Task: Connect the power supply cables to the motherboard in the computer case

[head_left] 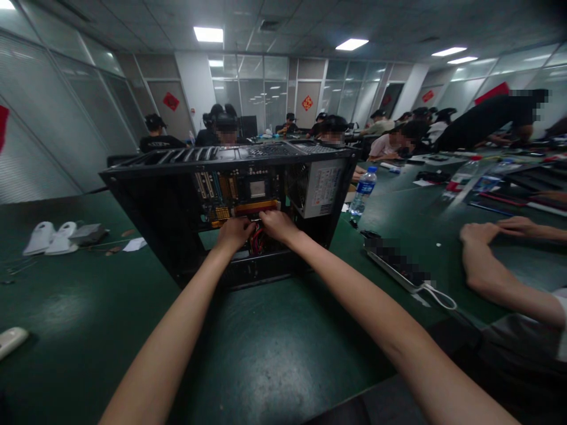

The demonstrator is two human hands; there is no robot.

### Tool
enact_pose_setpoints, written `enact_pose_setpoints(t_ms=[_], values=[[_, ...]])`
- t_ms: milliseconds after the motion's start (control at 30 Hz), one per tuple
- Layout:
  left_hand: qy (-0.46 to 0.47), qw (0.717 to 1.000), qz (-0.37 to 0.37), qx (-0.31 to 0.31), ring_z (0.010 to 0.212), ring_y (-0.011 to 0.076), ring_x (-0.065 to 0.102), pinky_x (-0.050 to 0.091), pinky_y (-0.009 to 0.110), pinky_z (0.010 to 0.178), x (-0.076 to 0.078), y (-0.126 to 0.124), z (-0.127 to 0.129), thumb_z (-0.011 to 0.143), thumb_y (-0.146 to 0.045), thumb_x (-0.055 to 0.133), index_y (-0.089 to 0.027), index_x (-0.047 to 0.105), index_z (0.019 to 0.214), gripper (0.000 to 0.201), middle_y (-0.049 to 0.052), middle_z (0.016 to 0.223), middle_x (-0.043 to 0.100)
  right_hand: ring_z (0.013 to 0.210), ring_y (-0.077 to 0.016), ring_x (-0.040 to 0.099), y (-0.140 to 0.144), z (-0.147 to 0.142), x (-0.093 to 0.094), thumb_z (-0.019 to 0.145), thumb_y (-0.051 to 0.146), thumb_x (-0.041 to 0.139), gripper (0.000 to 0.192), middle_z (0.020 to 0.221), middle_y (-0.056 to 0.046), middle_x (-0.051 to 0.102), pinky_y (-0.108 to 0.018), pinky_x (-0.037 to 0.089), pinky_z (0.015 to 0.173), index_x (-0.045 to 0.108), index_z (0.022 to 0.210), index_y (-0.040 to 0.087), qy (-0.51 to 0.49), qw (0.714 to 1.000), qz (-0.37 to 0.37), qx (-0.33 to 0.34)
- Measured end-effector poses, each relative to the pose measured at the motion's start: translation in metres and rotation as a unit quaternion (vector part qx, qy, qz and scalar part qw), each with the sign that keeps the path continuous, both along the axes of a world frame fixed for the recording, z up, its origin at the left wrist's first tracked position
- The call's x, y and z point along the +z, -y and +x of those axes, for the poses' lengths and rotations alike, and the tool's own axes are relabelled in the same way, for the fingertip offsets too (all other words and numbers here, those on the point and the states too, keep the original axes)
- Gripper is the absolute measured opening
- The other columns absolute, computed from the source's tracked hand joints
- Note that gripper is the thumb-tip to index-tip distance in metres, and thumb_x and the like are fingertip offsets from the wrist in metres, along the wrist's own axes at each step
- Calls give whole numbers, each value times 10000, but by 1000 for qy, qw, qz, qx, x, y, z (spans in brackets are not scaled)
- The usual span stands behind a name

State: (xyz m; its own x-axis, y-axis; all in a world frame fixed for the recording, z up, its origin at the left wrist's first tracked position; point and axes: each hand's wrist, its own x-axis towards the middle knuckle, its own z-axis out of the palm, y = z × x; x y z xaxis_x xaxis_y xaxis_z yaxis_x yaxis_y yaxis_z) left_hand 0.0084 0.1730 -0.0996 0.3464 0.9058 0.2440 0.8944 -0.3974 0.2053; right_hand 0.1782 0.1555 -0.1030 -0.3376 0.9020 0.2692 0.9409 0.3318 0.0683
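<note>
Two bare hands inside an open desktop computer case (146, 195), standing upright near the middle of the green desk (274, 354) with its open side turned toward the wearer, probably so that the inside can be reached. Left hand (233, 232) and right hand (277, 224) side by side, almost touching, low in the case just under the motherboard (230, 192). Fingers of both curled around a bundle of red and yellow cables (258, 239); left closed over the top of it, right pinching beside it, though exactly which wire or plug each one grips cannot be told, too small and partly hidden.

Case of black sheet metal, boxy, with a slotted top edge and thin flat walls. Motherboard flat and busy, with yellow and orange sockets and a pale square chip. Grey metal power supply (321, 189) in the upper right corner of the case, with a white label and a round fan grille.

Beyond the right side of the case, a clear plastic water bottle (363, 192) with blue label. Further right, a white power strip (398, 268) lying flat with its cord. Near the left edge of the desk, two white rounded objects (51, 237), smooth, kind uncertain. At the right edge, a co-worker's arm (491, 271) resting on the desk
</note>
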Motion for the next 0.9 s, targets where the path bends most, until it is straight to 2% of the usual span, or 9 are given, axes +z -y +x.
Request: enact_pose_setpoints(t_ms=[433, 700, 900], values=[[-10, 1000, 14, 13, 988, 273, 718, 503, 310, 777, -4, -4, -1, 994, -459, 469, -253, 758, 1058, 360, 103, 1051, 773, 1070, -267, 675, 2, 7, -4, 955, 125, 489, 225, 1131, -160, 696, -314, 493, 875, 601, 1148, 100, -42, 999, -7, 19], [7, 999, 9, -32, 1007, 213, 711, 483, 254, 810, -11, -13, -2, 1010, -376, 481, -196, 749, 999, 322, 89, 1042, 775, 1067, -227, 674, 3, 11, -3, 974, 134, 493, 184, 1112, -142, 708, -265, 464, 845, 629, 1093, 102, -80, 997, -13, 22], [10, 999, 16, -49, 995, 235, 712, 483, 274, 827, -13, -19, -1, 1009, -357, 489, -168, 762, 981, 334, 110, 1025, 776, 1048, -234, 678, 0, 12, -6, 976, 135, 484, 192, 1094, -149, 712, -275, 466, 847, 644, 1079, 102, -97, 995, -6, 15]])
